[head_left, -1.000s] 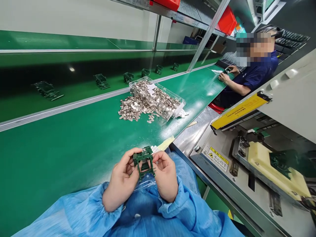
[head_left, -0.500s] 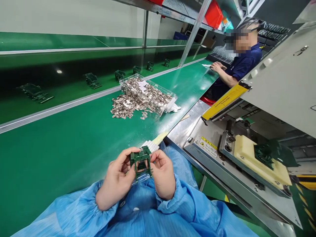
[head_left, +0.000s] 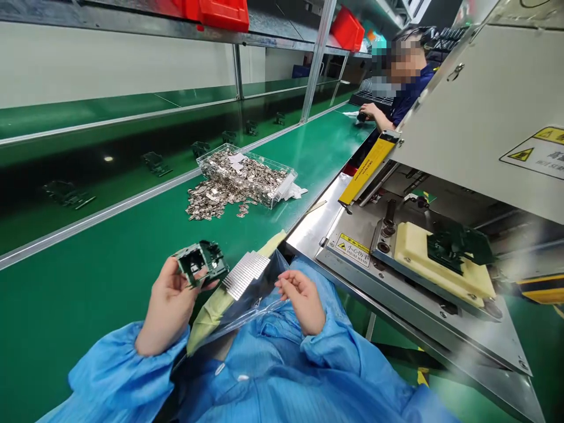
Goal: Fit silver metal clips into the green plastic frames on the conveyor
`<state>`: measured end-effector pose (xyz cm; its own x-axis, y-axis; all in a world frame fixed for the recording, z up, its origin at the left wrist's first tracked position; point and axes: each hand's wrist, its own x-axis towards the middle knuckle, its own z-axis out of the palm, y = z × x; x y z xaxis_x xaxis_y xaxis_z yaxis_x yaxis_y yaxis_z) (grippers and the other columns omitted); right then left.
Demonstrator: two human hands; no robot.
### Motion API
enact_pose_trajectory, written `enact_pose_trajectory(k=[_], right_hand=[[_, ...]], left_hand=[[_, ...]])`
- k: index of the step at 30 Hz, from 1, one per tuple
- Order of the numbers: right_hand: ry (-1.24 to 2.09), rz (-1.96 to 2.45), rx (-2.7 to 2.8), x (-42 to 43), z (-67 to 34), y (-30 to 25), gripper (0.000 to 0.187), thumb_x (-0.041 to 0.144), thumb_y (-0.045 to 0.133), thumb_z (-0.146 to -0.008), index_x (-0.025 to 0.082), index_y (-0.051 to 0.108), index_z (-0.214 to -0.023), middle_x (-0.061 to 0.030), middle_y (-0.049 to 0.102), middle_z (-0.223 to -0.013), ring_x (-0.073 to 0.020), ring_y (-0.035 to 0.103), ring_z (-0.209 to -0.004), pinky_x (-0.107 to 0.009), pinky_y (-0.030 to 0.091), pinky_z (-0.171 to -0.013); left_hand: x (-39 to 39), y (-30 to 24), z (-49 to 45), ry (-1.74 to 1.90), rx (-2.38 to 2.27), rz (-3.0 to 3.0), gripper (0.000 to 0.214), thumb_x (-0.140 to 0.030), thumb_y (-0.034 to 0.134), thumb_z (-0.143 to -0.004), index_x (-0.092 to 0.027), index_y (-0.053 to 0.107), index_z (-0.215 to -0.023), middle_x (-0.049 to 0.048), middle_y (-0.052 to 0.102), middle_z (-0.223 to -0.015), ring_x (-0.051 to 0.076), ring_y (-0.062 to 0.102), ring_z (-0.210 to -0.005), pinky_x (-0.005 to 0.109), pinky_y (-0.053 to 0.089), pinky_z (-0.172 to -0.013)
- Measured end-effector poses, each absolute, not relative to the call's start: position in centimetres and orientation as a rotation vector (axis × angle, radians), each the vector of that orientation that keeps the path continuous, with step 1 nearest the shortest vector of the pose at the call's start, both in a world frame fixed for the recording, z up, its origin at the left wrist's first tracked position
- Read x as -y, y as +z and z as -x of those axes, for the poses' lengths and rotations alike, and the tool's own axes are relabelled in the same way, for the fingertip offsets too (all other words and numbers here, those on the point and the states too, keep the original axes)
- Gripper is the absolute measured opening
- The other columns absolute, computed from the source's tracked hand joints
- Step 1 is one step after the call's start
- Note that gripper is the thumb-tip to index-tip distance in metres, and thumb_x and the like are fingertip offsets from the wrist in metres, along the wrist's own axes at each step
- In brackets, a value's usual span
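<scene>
My left hand (head_left: 171, 302) is closed around a dark green plastic frame part (head_left: 203, 262), boxy with an open middle, held tilted above the bench. To its right lies a sheet of small white strips in a grid (head_left: 247, 273), on a yellow strip (head_left: 211, 314) along the bench edge. My right hand (head_left: 304, 301) is apart from the part, over the clear plastic sheet (head_left: 259, 308) by my lap. Its thumb and fingers are pinched together; whatever is between them, if anything, is too small to make out.
A clear tray (head_left: 282, 189) heaped with small metal pieces (head_left: 211, 200) stands ahead, some spilled. Several green parts (head_left: 155, 163) sit on the dark lane behind the rail. At right is a press machine (head_left: 445, 252) with a yellow guard bar (head_left: 368, 170). A co-worker (head_left: 409, 82) sits beyond.
Both hands held the green part before; now the right hand has let go and moved right. My left hand has carried the part left and turned it. The white grid sheet is more exposed.
</scene>
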<state>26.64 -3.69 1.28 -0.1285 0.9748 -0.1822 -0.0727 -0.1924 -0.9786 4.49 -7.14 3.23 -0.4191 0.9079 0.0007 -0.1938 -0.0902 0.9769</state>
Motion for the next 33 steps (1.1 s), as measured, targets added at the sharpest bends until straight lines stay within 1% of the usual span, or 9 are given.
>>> enact_pose_trajectory(k=[3, 5, 8, 11, 18, 22, 25, 28, 33], right_hand=[[1.649, 1.261, 1.201, 3.4, -26.0, -0.7, 0.04, 0.054, 0.075, -0.066, 0.016, 0.067, -0.077, -0.0046, 0.068, -0.069, -0.0142, 0.059, -0.058, -0.022, 0.045, -0.046], [1.685, 1.245, 1.227, 3.1, -24.6, -1.5, 0.044, 0.057, 0.075, -0.064, 0.016, 0.067, -0.075, -0.0039, 0.067, -0.067, -0.0133, 0.058, -0.056, -0.021, 0.044, -0.044], [1.632, 1.226, 1.201, 2.7, -22.4, -2.2, 0.048, 0.063, 0.073, -0.063, 0.016, 0.062, -0.066, -0.002, 0.062, -0.059, -0.0106, 0.052, -0.048, -0.02, 0.04, -0.041], [1.552, 1.228, 1.149, 2.5, -21.1, -2.9, 0.051, 0.066, 0.067, -0.069, 0.017, 0.056, -0.062, 0.0, 0.056, -0.053, -0.0095, 0.046, -0.043, -0.022, 0.038, -0.041], [1.255, 1.169, 1.43, 3.0, -21.5, -4.7, 0.041, 0.052, 0.048, -0.091, 0.019, 0.057, -0.068, -0.0013, 0.057, -0.059, -0.014, 0.049, -0.052, -0.027, 0.039, -0.051], [1.089, 1.202, 1.821, 2.4, -22.8, -6.0, 0.039, 0.04, 0.039, -0.096, 0.019, 0.059, -0.07, -0.0045, 0.061, -0.07, -0.0168, 0.056, -0.067, -0.029, 0.044, -0.065], [1.164, 1.377, 2.092, 1.1, -24.2, -7.0, 0.028, 0.027, 0.046, -0.093, 0.019, 0.064, -0.072, -0.0047, 0.065, -0.075, -0.0162, 0.059, -0.069, -0.026, 0.045, -0.066], [1.282, 1.503, 2.171, -0.3, -25.5, -7.0, 0.022, 0.016, 0.058, -0.083, 0.018, 0.064, -0.062, -0.0013, 0.063, -0.059, -0.0136, 0.058, -0.052, -0.022, 0.043, -0.053], [1.348, 1.6, 2.106, -0.6, -27.0, -3.0, 0.018, 0.022, 0.073, -0.075, 0.016, 0.065, -0.061, 0.0005, 0.059, -0.048, -0.0146, 0.058, -0.044, -0.022, 0.04, -0.044]], left_hand=[[4.7, 2.4, -5.3, 1.664, -1.273, -0.932, 0.043, -0.03, 0.08, -0.066, -0.02, 0.055, -0.098, -0.0013, 0.059, -0.085, 0.012, 0.058, -0.074, 0.019, 0.051, -0.065], [2.9, 2.1, -6.9, 1.658, -1.19, -0.993, 0.041, -0.032, 0.077, -0.069, -0.019, 0.054, -0.1, 0.0, 0.062, -0.088, 0.012, 0.06, -0.078, 0.019, 0.051, -0.07], [1.0, 1.8, -9.2, 1.59, -1.059, -0.996, 0.042, -0.035, 0.073, -0.073, -0.018, 0.051, -0.105, 0.0039, 0.065, -0.096, 0.016, 0.063, -0.088, 0.024, 0.052, -0.077], [0.4, 1.6, -10.2, 1.557, -1.019, -0.971, 0.047, -0.031, 0.075, -0.071, -0.018, 0.049, -0.108, 0.0056, 0.067, -0.099, 0.017, 0.065, -0.091, 0.024, 0.052, -0.077], [0.7, 1.2, -10.0, 1.561, -1.038, -0.927, 0.043, -0.027, 0.072, -0.074, -0.019, 0.049, -0.109, 0.0028, 0.066, -0.093, 0.013, 0.064, -0.082, 0.021, 0.052, -0.073], [0.4, 1.4, -10.1, 1.557, -1.049, -0.905, 0.045, -0.029, 0.072, -0.073, -0.019, 0.048, -0.11, 0.0022, 0.066, -0.092, 0.012, 0.064, -0.078, 0.021, 0.052, -0.071], [0.3, 1.4, -10.1, 1.572, -1.08, -0.923, 0.045, -0.032, 0.072, -0.073, -0.019, 0.049, -0.109, 0.0003, 0.064, -0.086, 0.012, 0.064, -0.078, 0.022, 0.053, -0.073], [0.3, 1.4, -9.9, 1.591, -1.127, -0.946, 0.045, -0.035, 0.073, -0.072, -0.019, 0.05, -0.108, 0.0008, 0.064, -0.086, 0.014, 0.065, -0.082, 0.024, 0.054, -0.076], [0.8, 1.7, -9.6, 1.631, -1.101, -0.857, 0.047, -0.036, 0.075, -0.072, -0.019, 0.05, -0.109, 0.0018, 0.064, -0.089, 0.015, 0.065, -0.081, 0.023, 0.056, -0.07]])
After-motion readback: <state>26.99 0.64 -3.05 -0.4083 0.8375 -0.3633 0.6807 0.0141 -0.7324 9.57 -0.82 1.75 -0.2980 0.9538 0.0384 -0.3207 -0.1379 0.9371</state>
